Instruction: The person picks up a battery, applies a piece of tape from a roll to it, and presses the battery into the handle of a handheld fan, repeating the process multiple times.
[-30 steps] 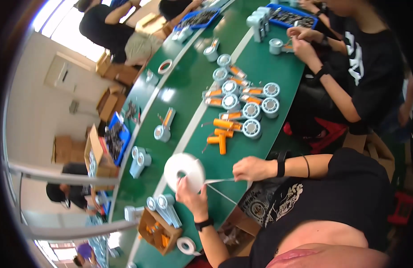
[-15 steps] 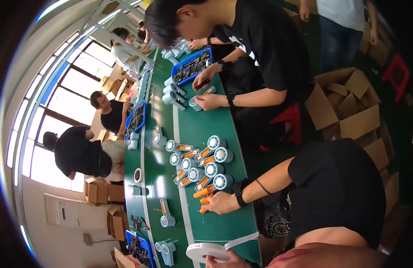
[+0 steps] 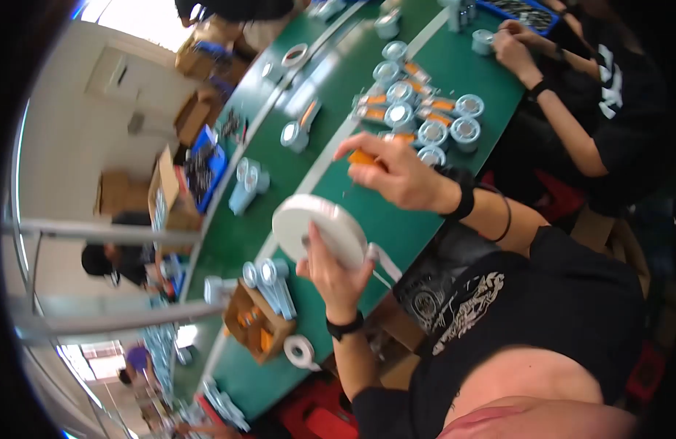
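Observation:
My left hand grips a large white tape roll, its fingers pressed on the roll's flat side near the core. A loose strip of tape trails off the roll toward the table edge. Above and right of the roll, my right hand pinches an orange battery with a thin wire hanging from it; the fingers partly cover it. Beyond that hand lies a group of light blue handheld fan housings with orange batteries in their handles. The battery and the roll are apart.
A cardboard box with orange pieces stands on the green table, beside blue fan housings and a smaller tape roll. Blue trays of dark parts sit farther off. A co-worker's hands work at the upper right.
The view has swung round. My right hand has lifted the orange battery from beside the fan group toward the tape roll. The left hand, with the roll, has come farther into view.

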Action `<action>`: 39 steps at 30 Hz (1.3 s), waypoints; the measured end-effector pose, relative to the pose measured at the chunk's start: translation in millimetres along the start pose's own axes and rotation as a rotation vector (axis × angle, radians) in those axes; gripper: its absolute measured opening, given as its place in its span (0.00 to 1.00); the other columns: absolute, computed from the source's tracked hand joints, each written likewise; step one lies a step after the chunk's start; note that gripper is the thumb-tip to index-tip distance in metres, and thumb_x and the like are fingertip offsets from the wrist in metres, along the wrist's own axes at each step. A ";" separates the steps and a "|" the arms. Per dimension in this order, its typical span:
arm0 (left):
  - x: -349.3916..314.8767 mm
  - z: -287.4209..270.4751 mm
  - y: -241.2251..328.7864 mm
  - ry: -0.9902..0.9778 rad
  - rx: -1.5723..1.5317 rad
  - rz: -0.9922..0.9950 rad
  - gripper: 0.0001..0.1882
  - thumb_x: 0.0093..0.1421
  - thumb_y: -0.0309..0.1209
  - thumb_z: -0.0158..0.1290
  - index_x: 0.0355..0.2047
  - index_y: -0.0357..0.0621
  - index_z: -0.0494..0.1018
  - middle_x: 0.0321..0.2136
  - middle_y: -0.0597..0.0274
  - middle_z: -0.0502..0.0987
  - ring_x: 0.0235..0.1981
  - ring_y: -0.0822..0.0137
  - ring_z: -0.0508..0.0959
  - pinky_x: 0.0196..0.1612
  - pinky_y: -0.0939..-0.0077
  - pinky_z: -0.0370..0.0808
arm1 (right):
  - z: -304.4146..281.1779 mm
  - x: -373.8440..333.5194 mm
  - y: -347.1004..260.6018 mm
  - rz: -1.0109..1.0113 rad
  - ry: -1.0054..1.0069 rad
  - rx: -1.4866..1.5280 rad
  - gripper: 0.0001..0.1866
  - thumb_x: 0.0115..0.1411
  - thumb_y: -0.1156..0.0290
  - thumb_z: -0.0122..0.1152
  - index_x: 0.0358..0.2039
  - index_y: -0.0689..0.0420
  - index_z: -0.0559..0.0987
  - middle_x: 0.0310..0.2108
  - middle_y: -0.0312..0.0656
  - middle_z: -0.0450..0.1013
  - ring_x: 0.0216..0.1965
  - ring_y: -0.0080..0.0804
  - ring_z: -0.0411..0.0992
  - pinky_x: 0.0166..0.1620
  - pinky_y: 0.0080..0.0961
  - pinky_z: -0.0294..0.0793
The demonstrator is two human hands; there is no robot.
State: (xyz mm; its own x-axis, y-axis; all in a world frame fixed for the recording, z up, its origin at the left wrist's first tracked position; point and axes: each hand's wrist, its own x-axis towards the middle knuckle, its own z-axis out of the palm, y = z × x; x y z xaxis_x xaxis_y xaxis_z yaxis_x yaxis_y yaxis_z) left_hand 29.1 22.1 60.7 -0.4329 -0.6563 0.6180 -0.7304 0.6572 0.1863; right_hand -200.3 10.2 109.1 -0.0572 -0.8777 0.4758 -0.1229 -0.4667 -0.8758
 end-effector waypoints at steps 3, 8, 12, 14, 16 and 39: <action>12.4 -0.7 6.4 0.000 0.035 -0.008 0.56 0.39 0.49 0.66 0.64 0.30 0.57 0.46 0.48 0.75 0.42 0.55 0.76 0.45 0.63 0.57 | 1.4 0.6 6.7 0.001 -0.083 0.021 0.14 0.62 0.69 0.55 0.46 0.59 0.76 0.18 0.37 0.67 0.20 0.25 0.66 0.26 0.25 0.64; 12.3 -1.8 13.8 -0.002 0.014 0.003 0.56 0.39 0.48 0.66 0.65 0.32 0.56 0.34 0.57 0.75 0.35 0.60 0.76 0.40 0.65 0.55 | 15.1 -6.8 12.0 -0.203 -0.081 -0.224 0.14 0.63 0.68 0.53 0.47 0.60 0.77 0.19 0.43 0.72 0.20 0.33 0.72 0.26 0.28 0.69; 18.1 -0.7 32.3 -0.081 0.112 -0.109 0.55 0.41 0.48 0.65 0.65 0.32 0.56 0.33 0.57 0.75 0.35 0.59 0.76 0.41 0.63 0.57 | 24.0 -14.3 21.5 -0.085 -0.099 -0.258 0.15 0.63 0.67 0.54 0.47 0.60 0.77 0.21 0.48 0.74 0.23 0.38 0.76 0.29 0.29 0.72; 20.3 3.2 44.7 -0.124 0.149 -0.158 0.55 0.41 0.48 0.65 0.66 0.32 0.55 0.34 0.57 0.76 0.35 0.59 0.76 0.42 0.62 0.58 | 28.2 -12.9 27.0 -0.067 0.015 -0.262 0.14 0.63 0.66 0.54 0.46 0.59 0.77 0.20 0.48 0.74 0.23 0.41 0.76 0.29 0.31 0.73; 28.9 16.5 58.9 -0.235 0.116 -0.381 0.53 0.43 0.48 0.65 0.65 0.32 0.57 0.38 0.54 0.77 0.38 0.56 0.76 0.44 0.59 0.60 | 25.5 -3.8 35.5 -0.019 0.230 -0.264 0.13 0.63 0.64 0.54 0.42 0.59 0.78 0.19 0.48 0.75 0.23 0.46 0.76 0.29 0.36 0.75; 194.6 250.7 -425.6 -0.652 0.201 0.462 0.48 0.53 0.59 0.57 0.66 0.46 0.56 0.66 0.43 0.56 0.65 0.45 0.60 0.64 0.52 0.61 | -192.7 -121.4 29.6 -0.018 0.985 -0.855 0.11 0.64 0.65 0.55 0.40 0.58 0.79 0.23 0.42 0.76 0.27 0.28 0.77 0.32 0.24 0.72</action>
State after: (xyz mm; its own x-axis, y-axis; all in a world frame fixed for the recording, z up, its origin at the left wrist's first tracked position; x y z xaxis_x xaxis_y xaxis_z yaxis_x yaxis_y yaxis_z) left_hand 123.3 -478.2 -89.8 -0.8874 -0.4605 0.0202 -0.4577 0.8752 -0.1566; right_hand -387.9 123.8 41.0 -0.7021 -0.2538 0.6653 -0.6978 0.0592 -0.7138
